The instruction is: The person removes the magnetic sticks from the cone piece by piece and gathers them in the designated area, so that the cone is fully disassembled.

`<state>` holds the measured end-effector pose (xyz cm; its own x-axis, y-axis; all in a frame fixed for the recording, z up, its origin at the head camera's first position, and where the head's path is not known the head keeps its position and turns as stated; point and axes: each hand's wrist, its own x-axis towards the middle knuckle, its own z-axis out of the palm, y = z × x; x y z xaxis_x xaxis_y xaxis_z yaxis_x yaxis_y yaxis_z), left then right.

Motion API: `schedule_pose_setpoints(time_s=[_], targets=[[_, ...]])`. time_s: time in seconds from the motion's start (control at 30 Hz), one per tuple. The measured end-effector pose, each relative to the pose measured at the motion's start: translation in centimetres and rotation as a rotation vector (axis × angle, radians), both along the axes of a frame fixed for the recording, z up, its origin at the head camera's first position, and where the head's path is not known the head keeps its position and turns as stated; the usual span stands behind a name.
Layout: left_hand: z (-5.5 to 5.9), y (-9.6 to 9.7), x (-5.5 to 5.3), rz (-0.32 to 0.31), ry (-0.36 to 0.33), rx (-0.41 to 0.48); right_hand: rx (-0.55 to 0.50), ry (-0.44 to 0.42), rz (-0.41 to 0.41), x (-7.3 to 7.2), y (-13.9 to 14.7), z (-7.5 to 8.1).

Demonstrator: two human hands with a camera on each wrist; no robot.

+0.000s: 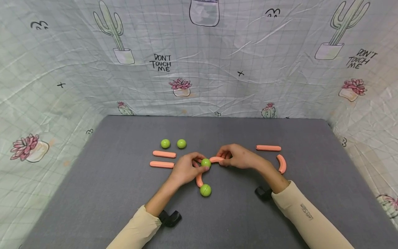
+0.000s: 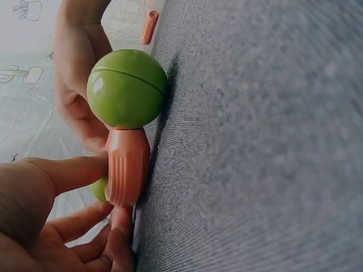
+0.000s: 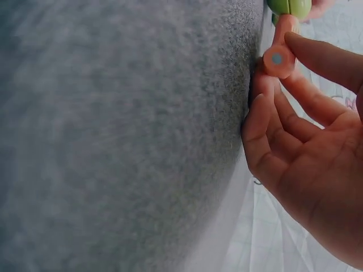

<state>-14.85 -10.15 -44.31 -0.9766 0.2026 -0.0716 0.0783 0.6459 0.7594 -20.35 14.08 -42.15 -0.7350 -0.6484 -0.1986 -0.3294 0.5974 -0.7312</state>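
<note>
Near the table's middle my left hand (image 1: 187, 168) pinches a green ball (image 1: 206, 163) between thumb and fingers. A curved orange rod (image 1: 199, 180) runs from that ball toward me, and its near end touches a second green ball (image 1: 205, 190); the left wrist view shows this rod (image 2: 128, 167) with fluted sides. My right hand (image 1: 238, 156) pinches another curved orange rod (image 1: 216, 159) by its right end. That rod's left end meets the ball in my left hand. In the right wrist view the rod's free end (image 3: 278, 60) has a pale blue centre.
Two green balls (image 1: 165, 143) and two straight orange rods (image 1: 164, 154) lie left of my hands. On the right are a straight orange rod (image 1: 268, 148) and a curved one (image 1: 281, 164), partly behind my right forearm. A printed cloth (image 1: 211, 100) hangs behind the grey table (image 1: 124, 200).
</note>
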Motion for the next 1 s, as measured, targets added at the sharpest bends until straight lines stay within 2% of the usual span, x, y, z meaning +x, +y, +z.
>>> schedule_pose_setpoints(time_s=[0.27, 0.63, 1.0], targets=[[-0.1, 0.0, -0.1, 0.012, 0.02, -0.006, -0.057, -0.088, -0.004, 0.4, 0.4, 0.0], [-0.2, -0.1, -0.4, -0.007, 0.028, -0.011, -0.101, -0.108, 0.008, 0.9, 1.2, 0.1], [-0.1, -0.1, -0.5, -0.012, 0.009, -0.016, -0.114, -0.127, 0.022, 1.2, 2.5, 0.1]])
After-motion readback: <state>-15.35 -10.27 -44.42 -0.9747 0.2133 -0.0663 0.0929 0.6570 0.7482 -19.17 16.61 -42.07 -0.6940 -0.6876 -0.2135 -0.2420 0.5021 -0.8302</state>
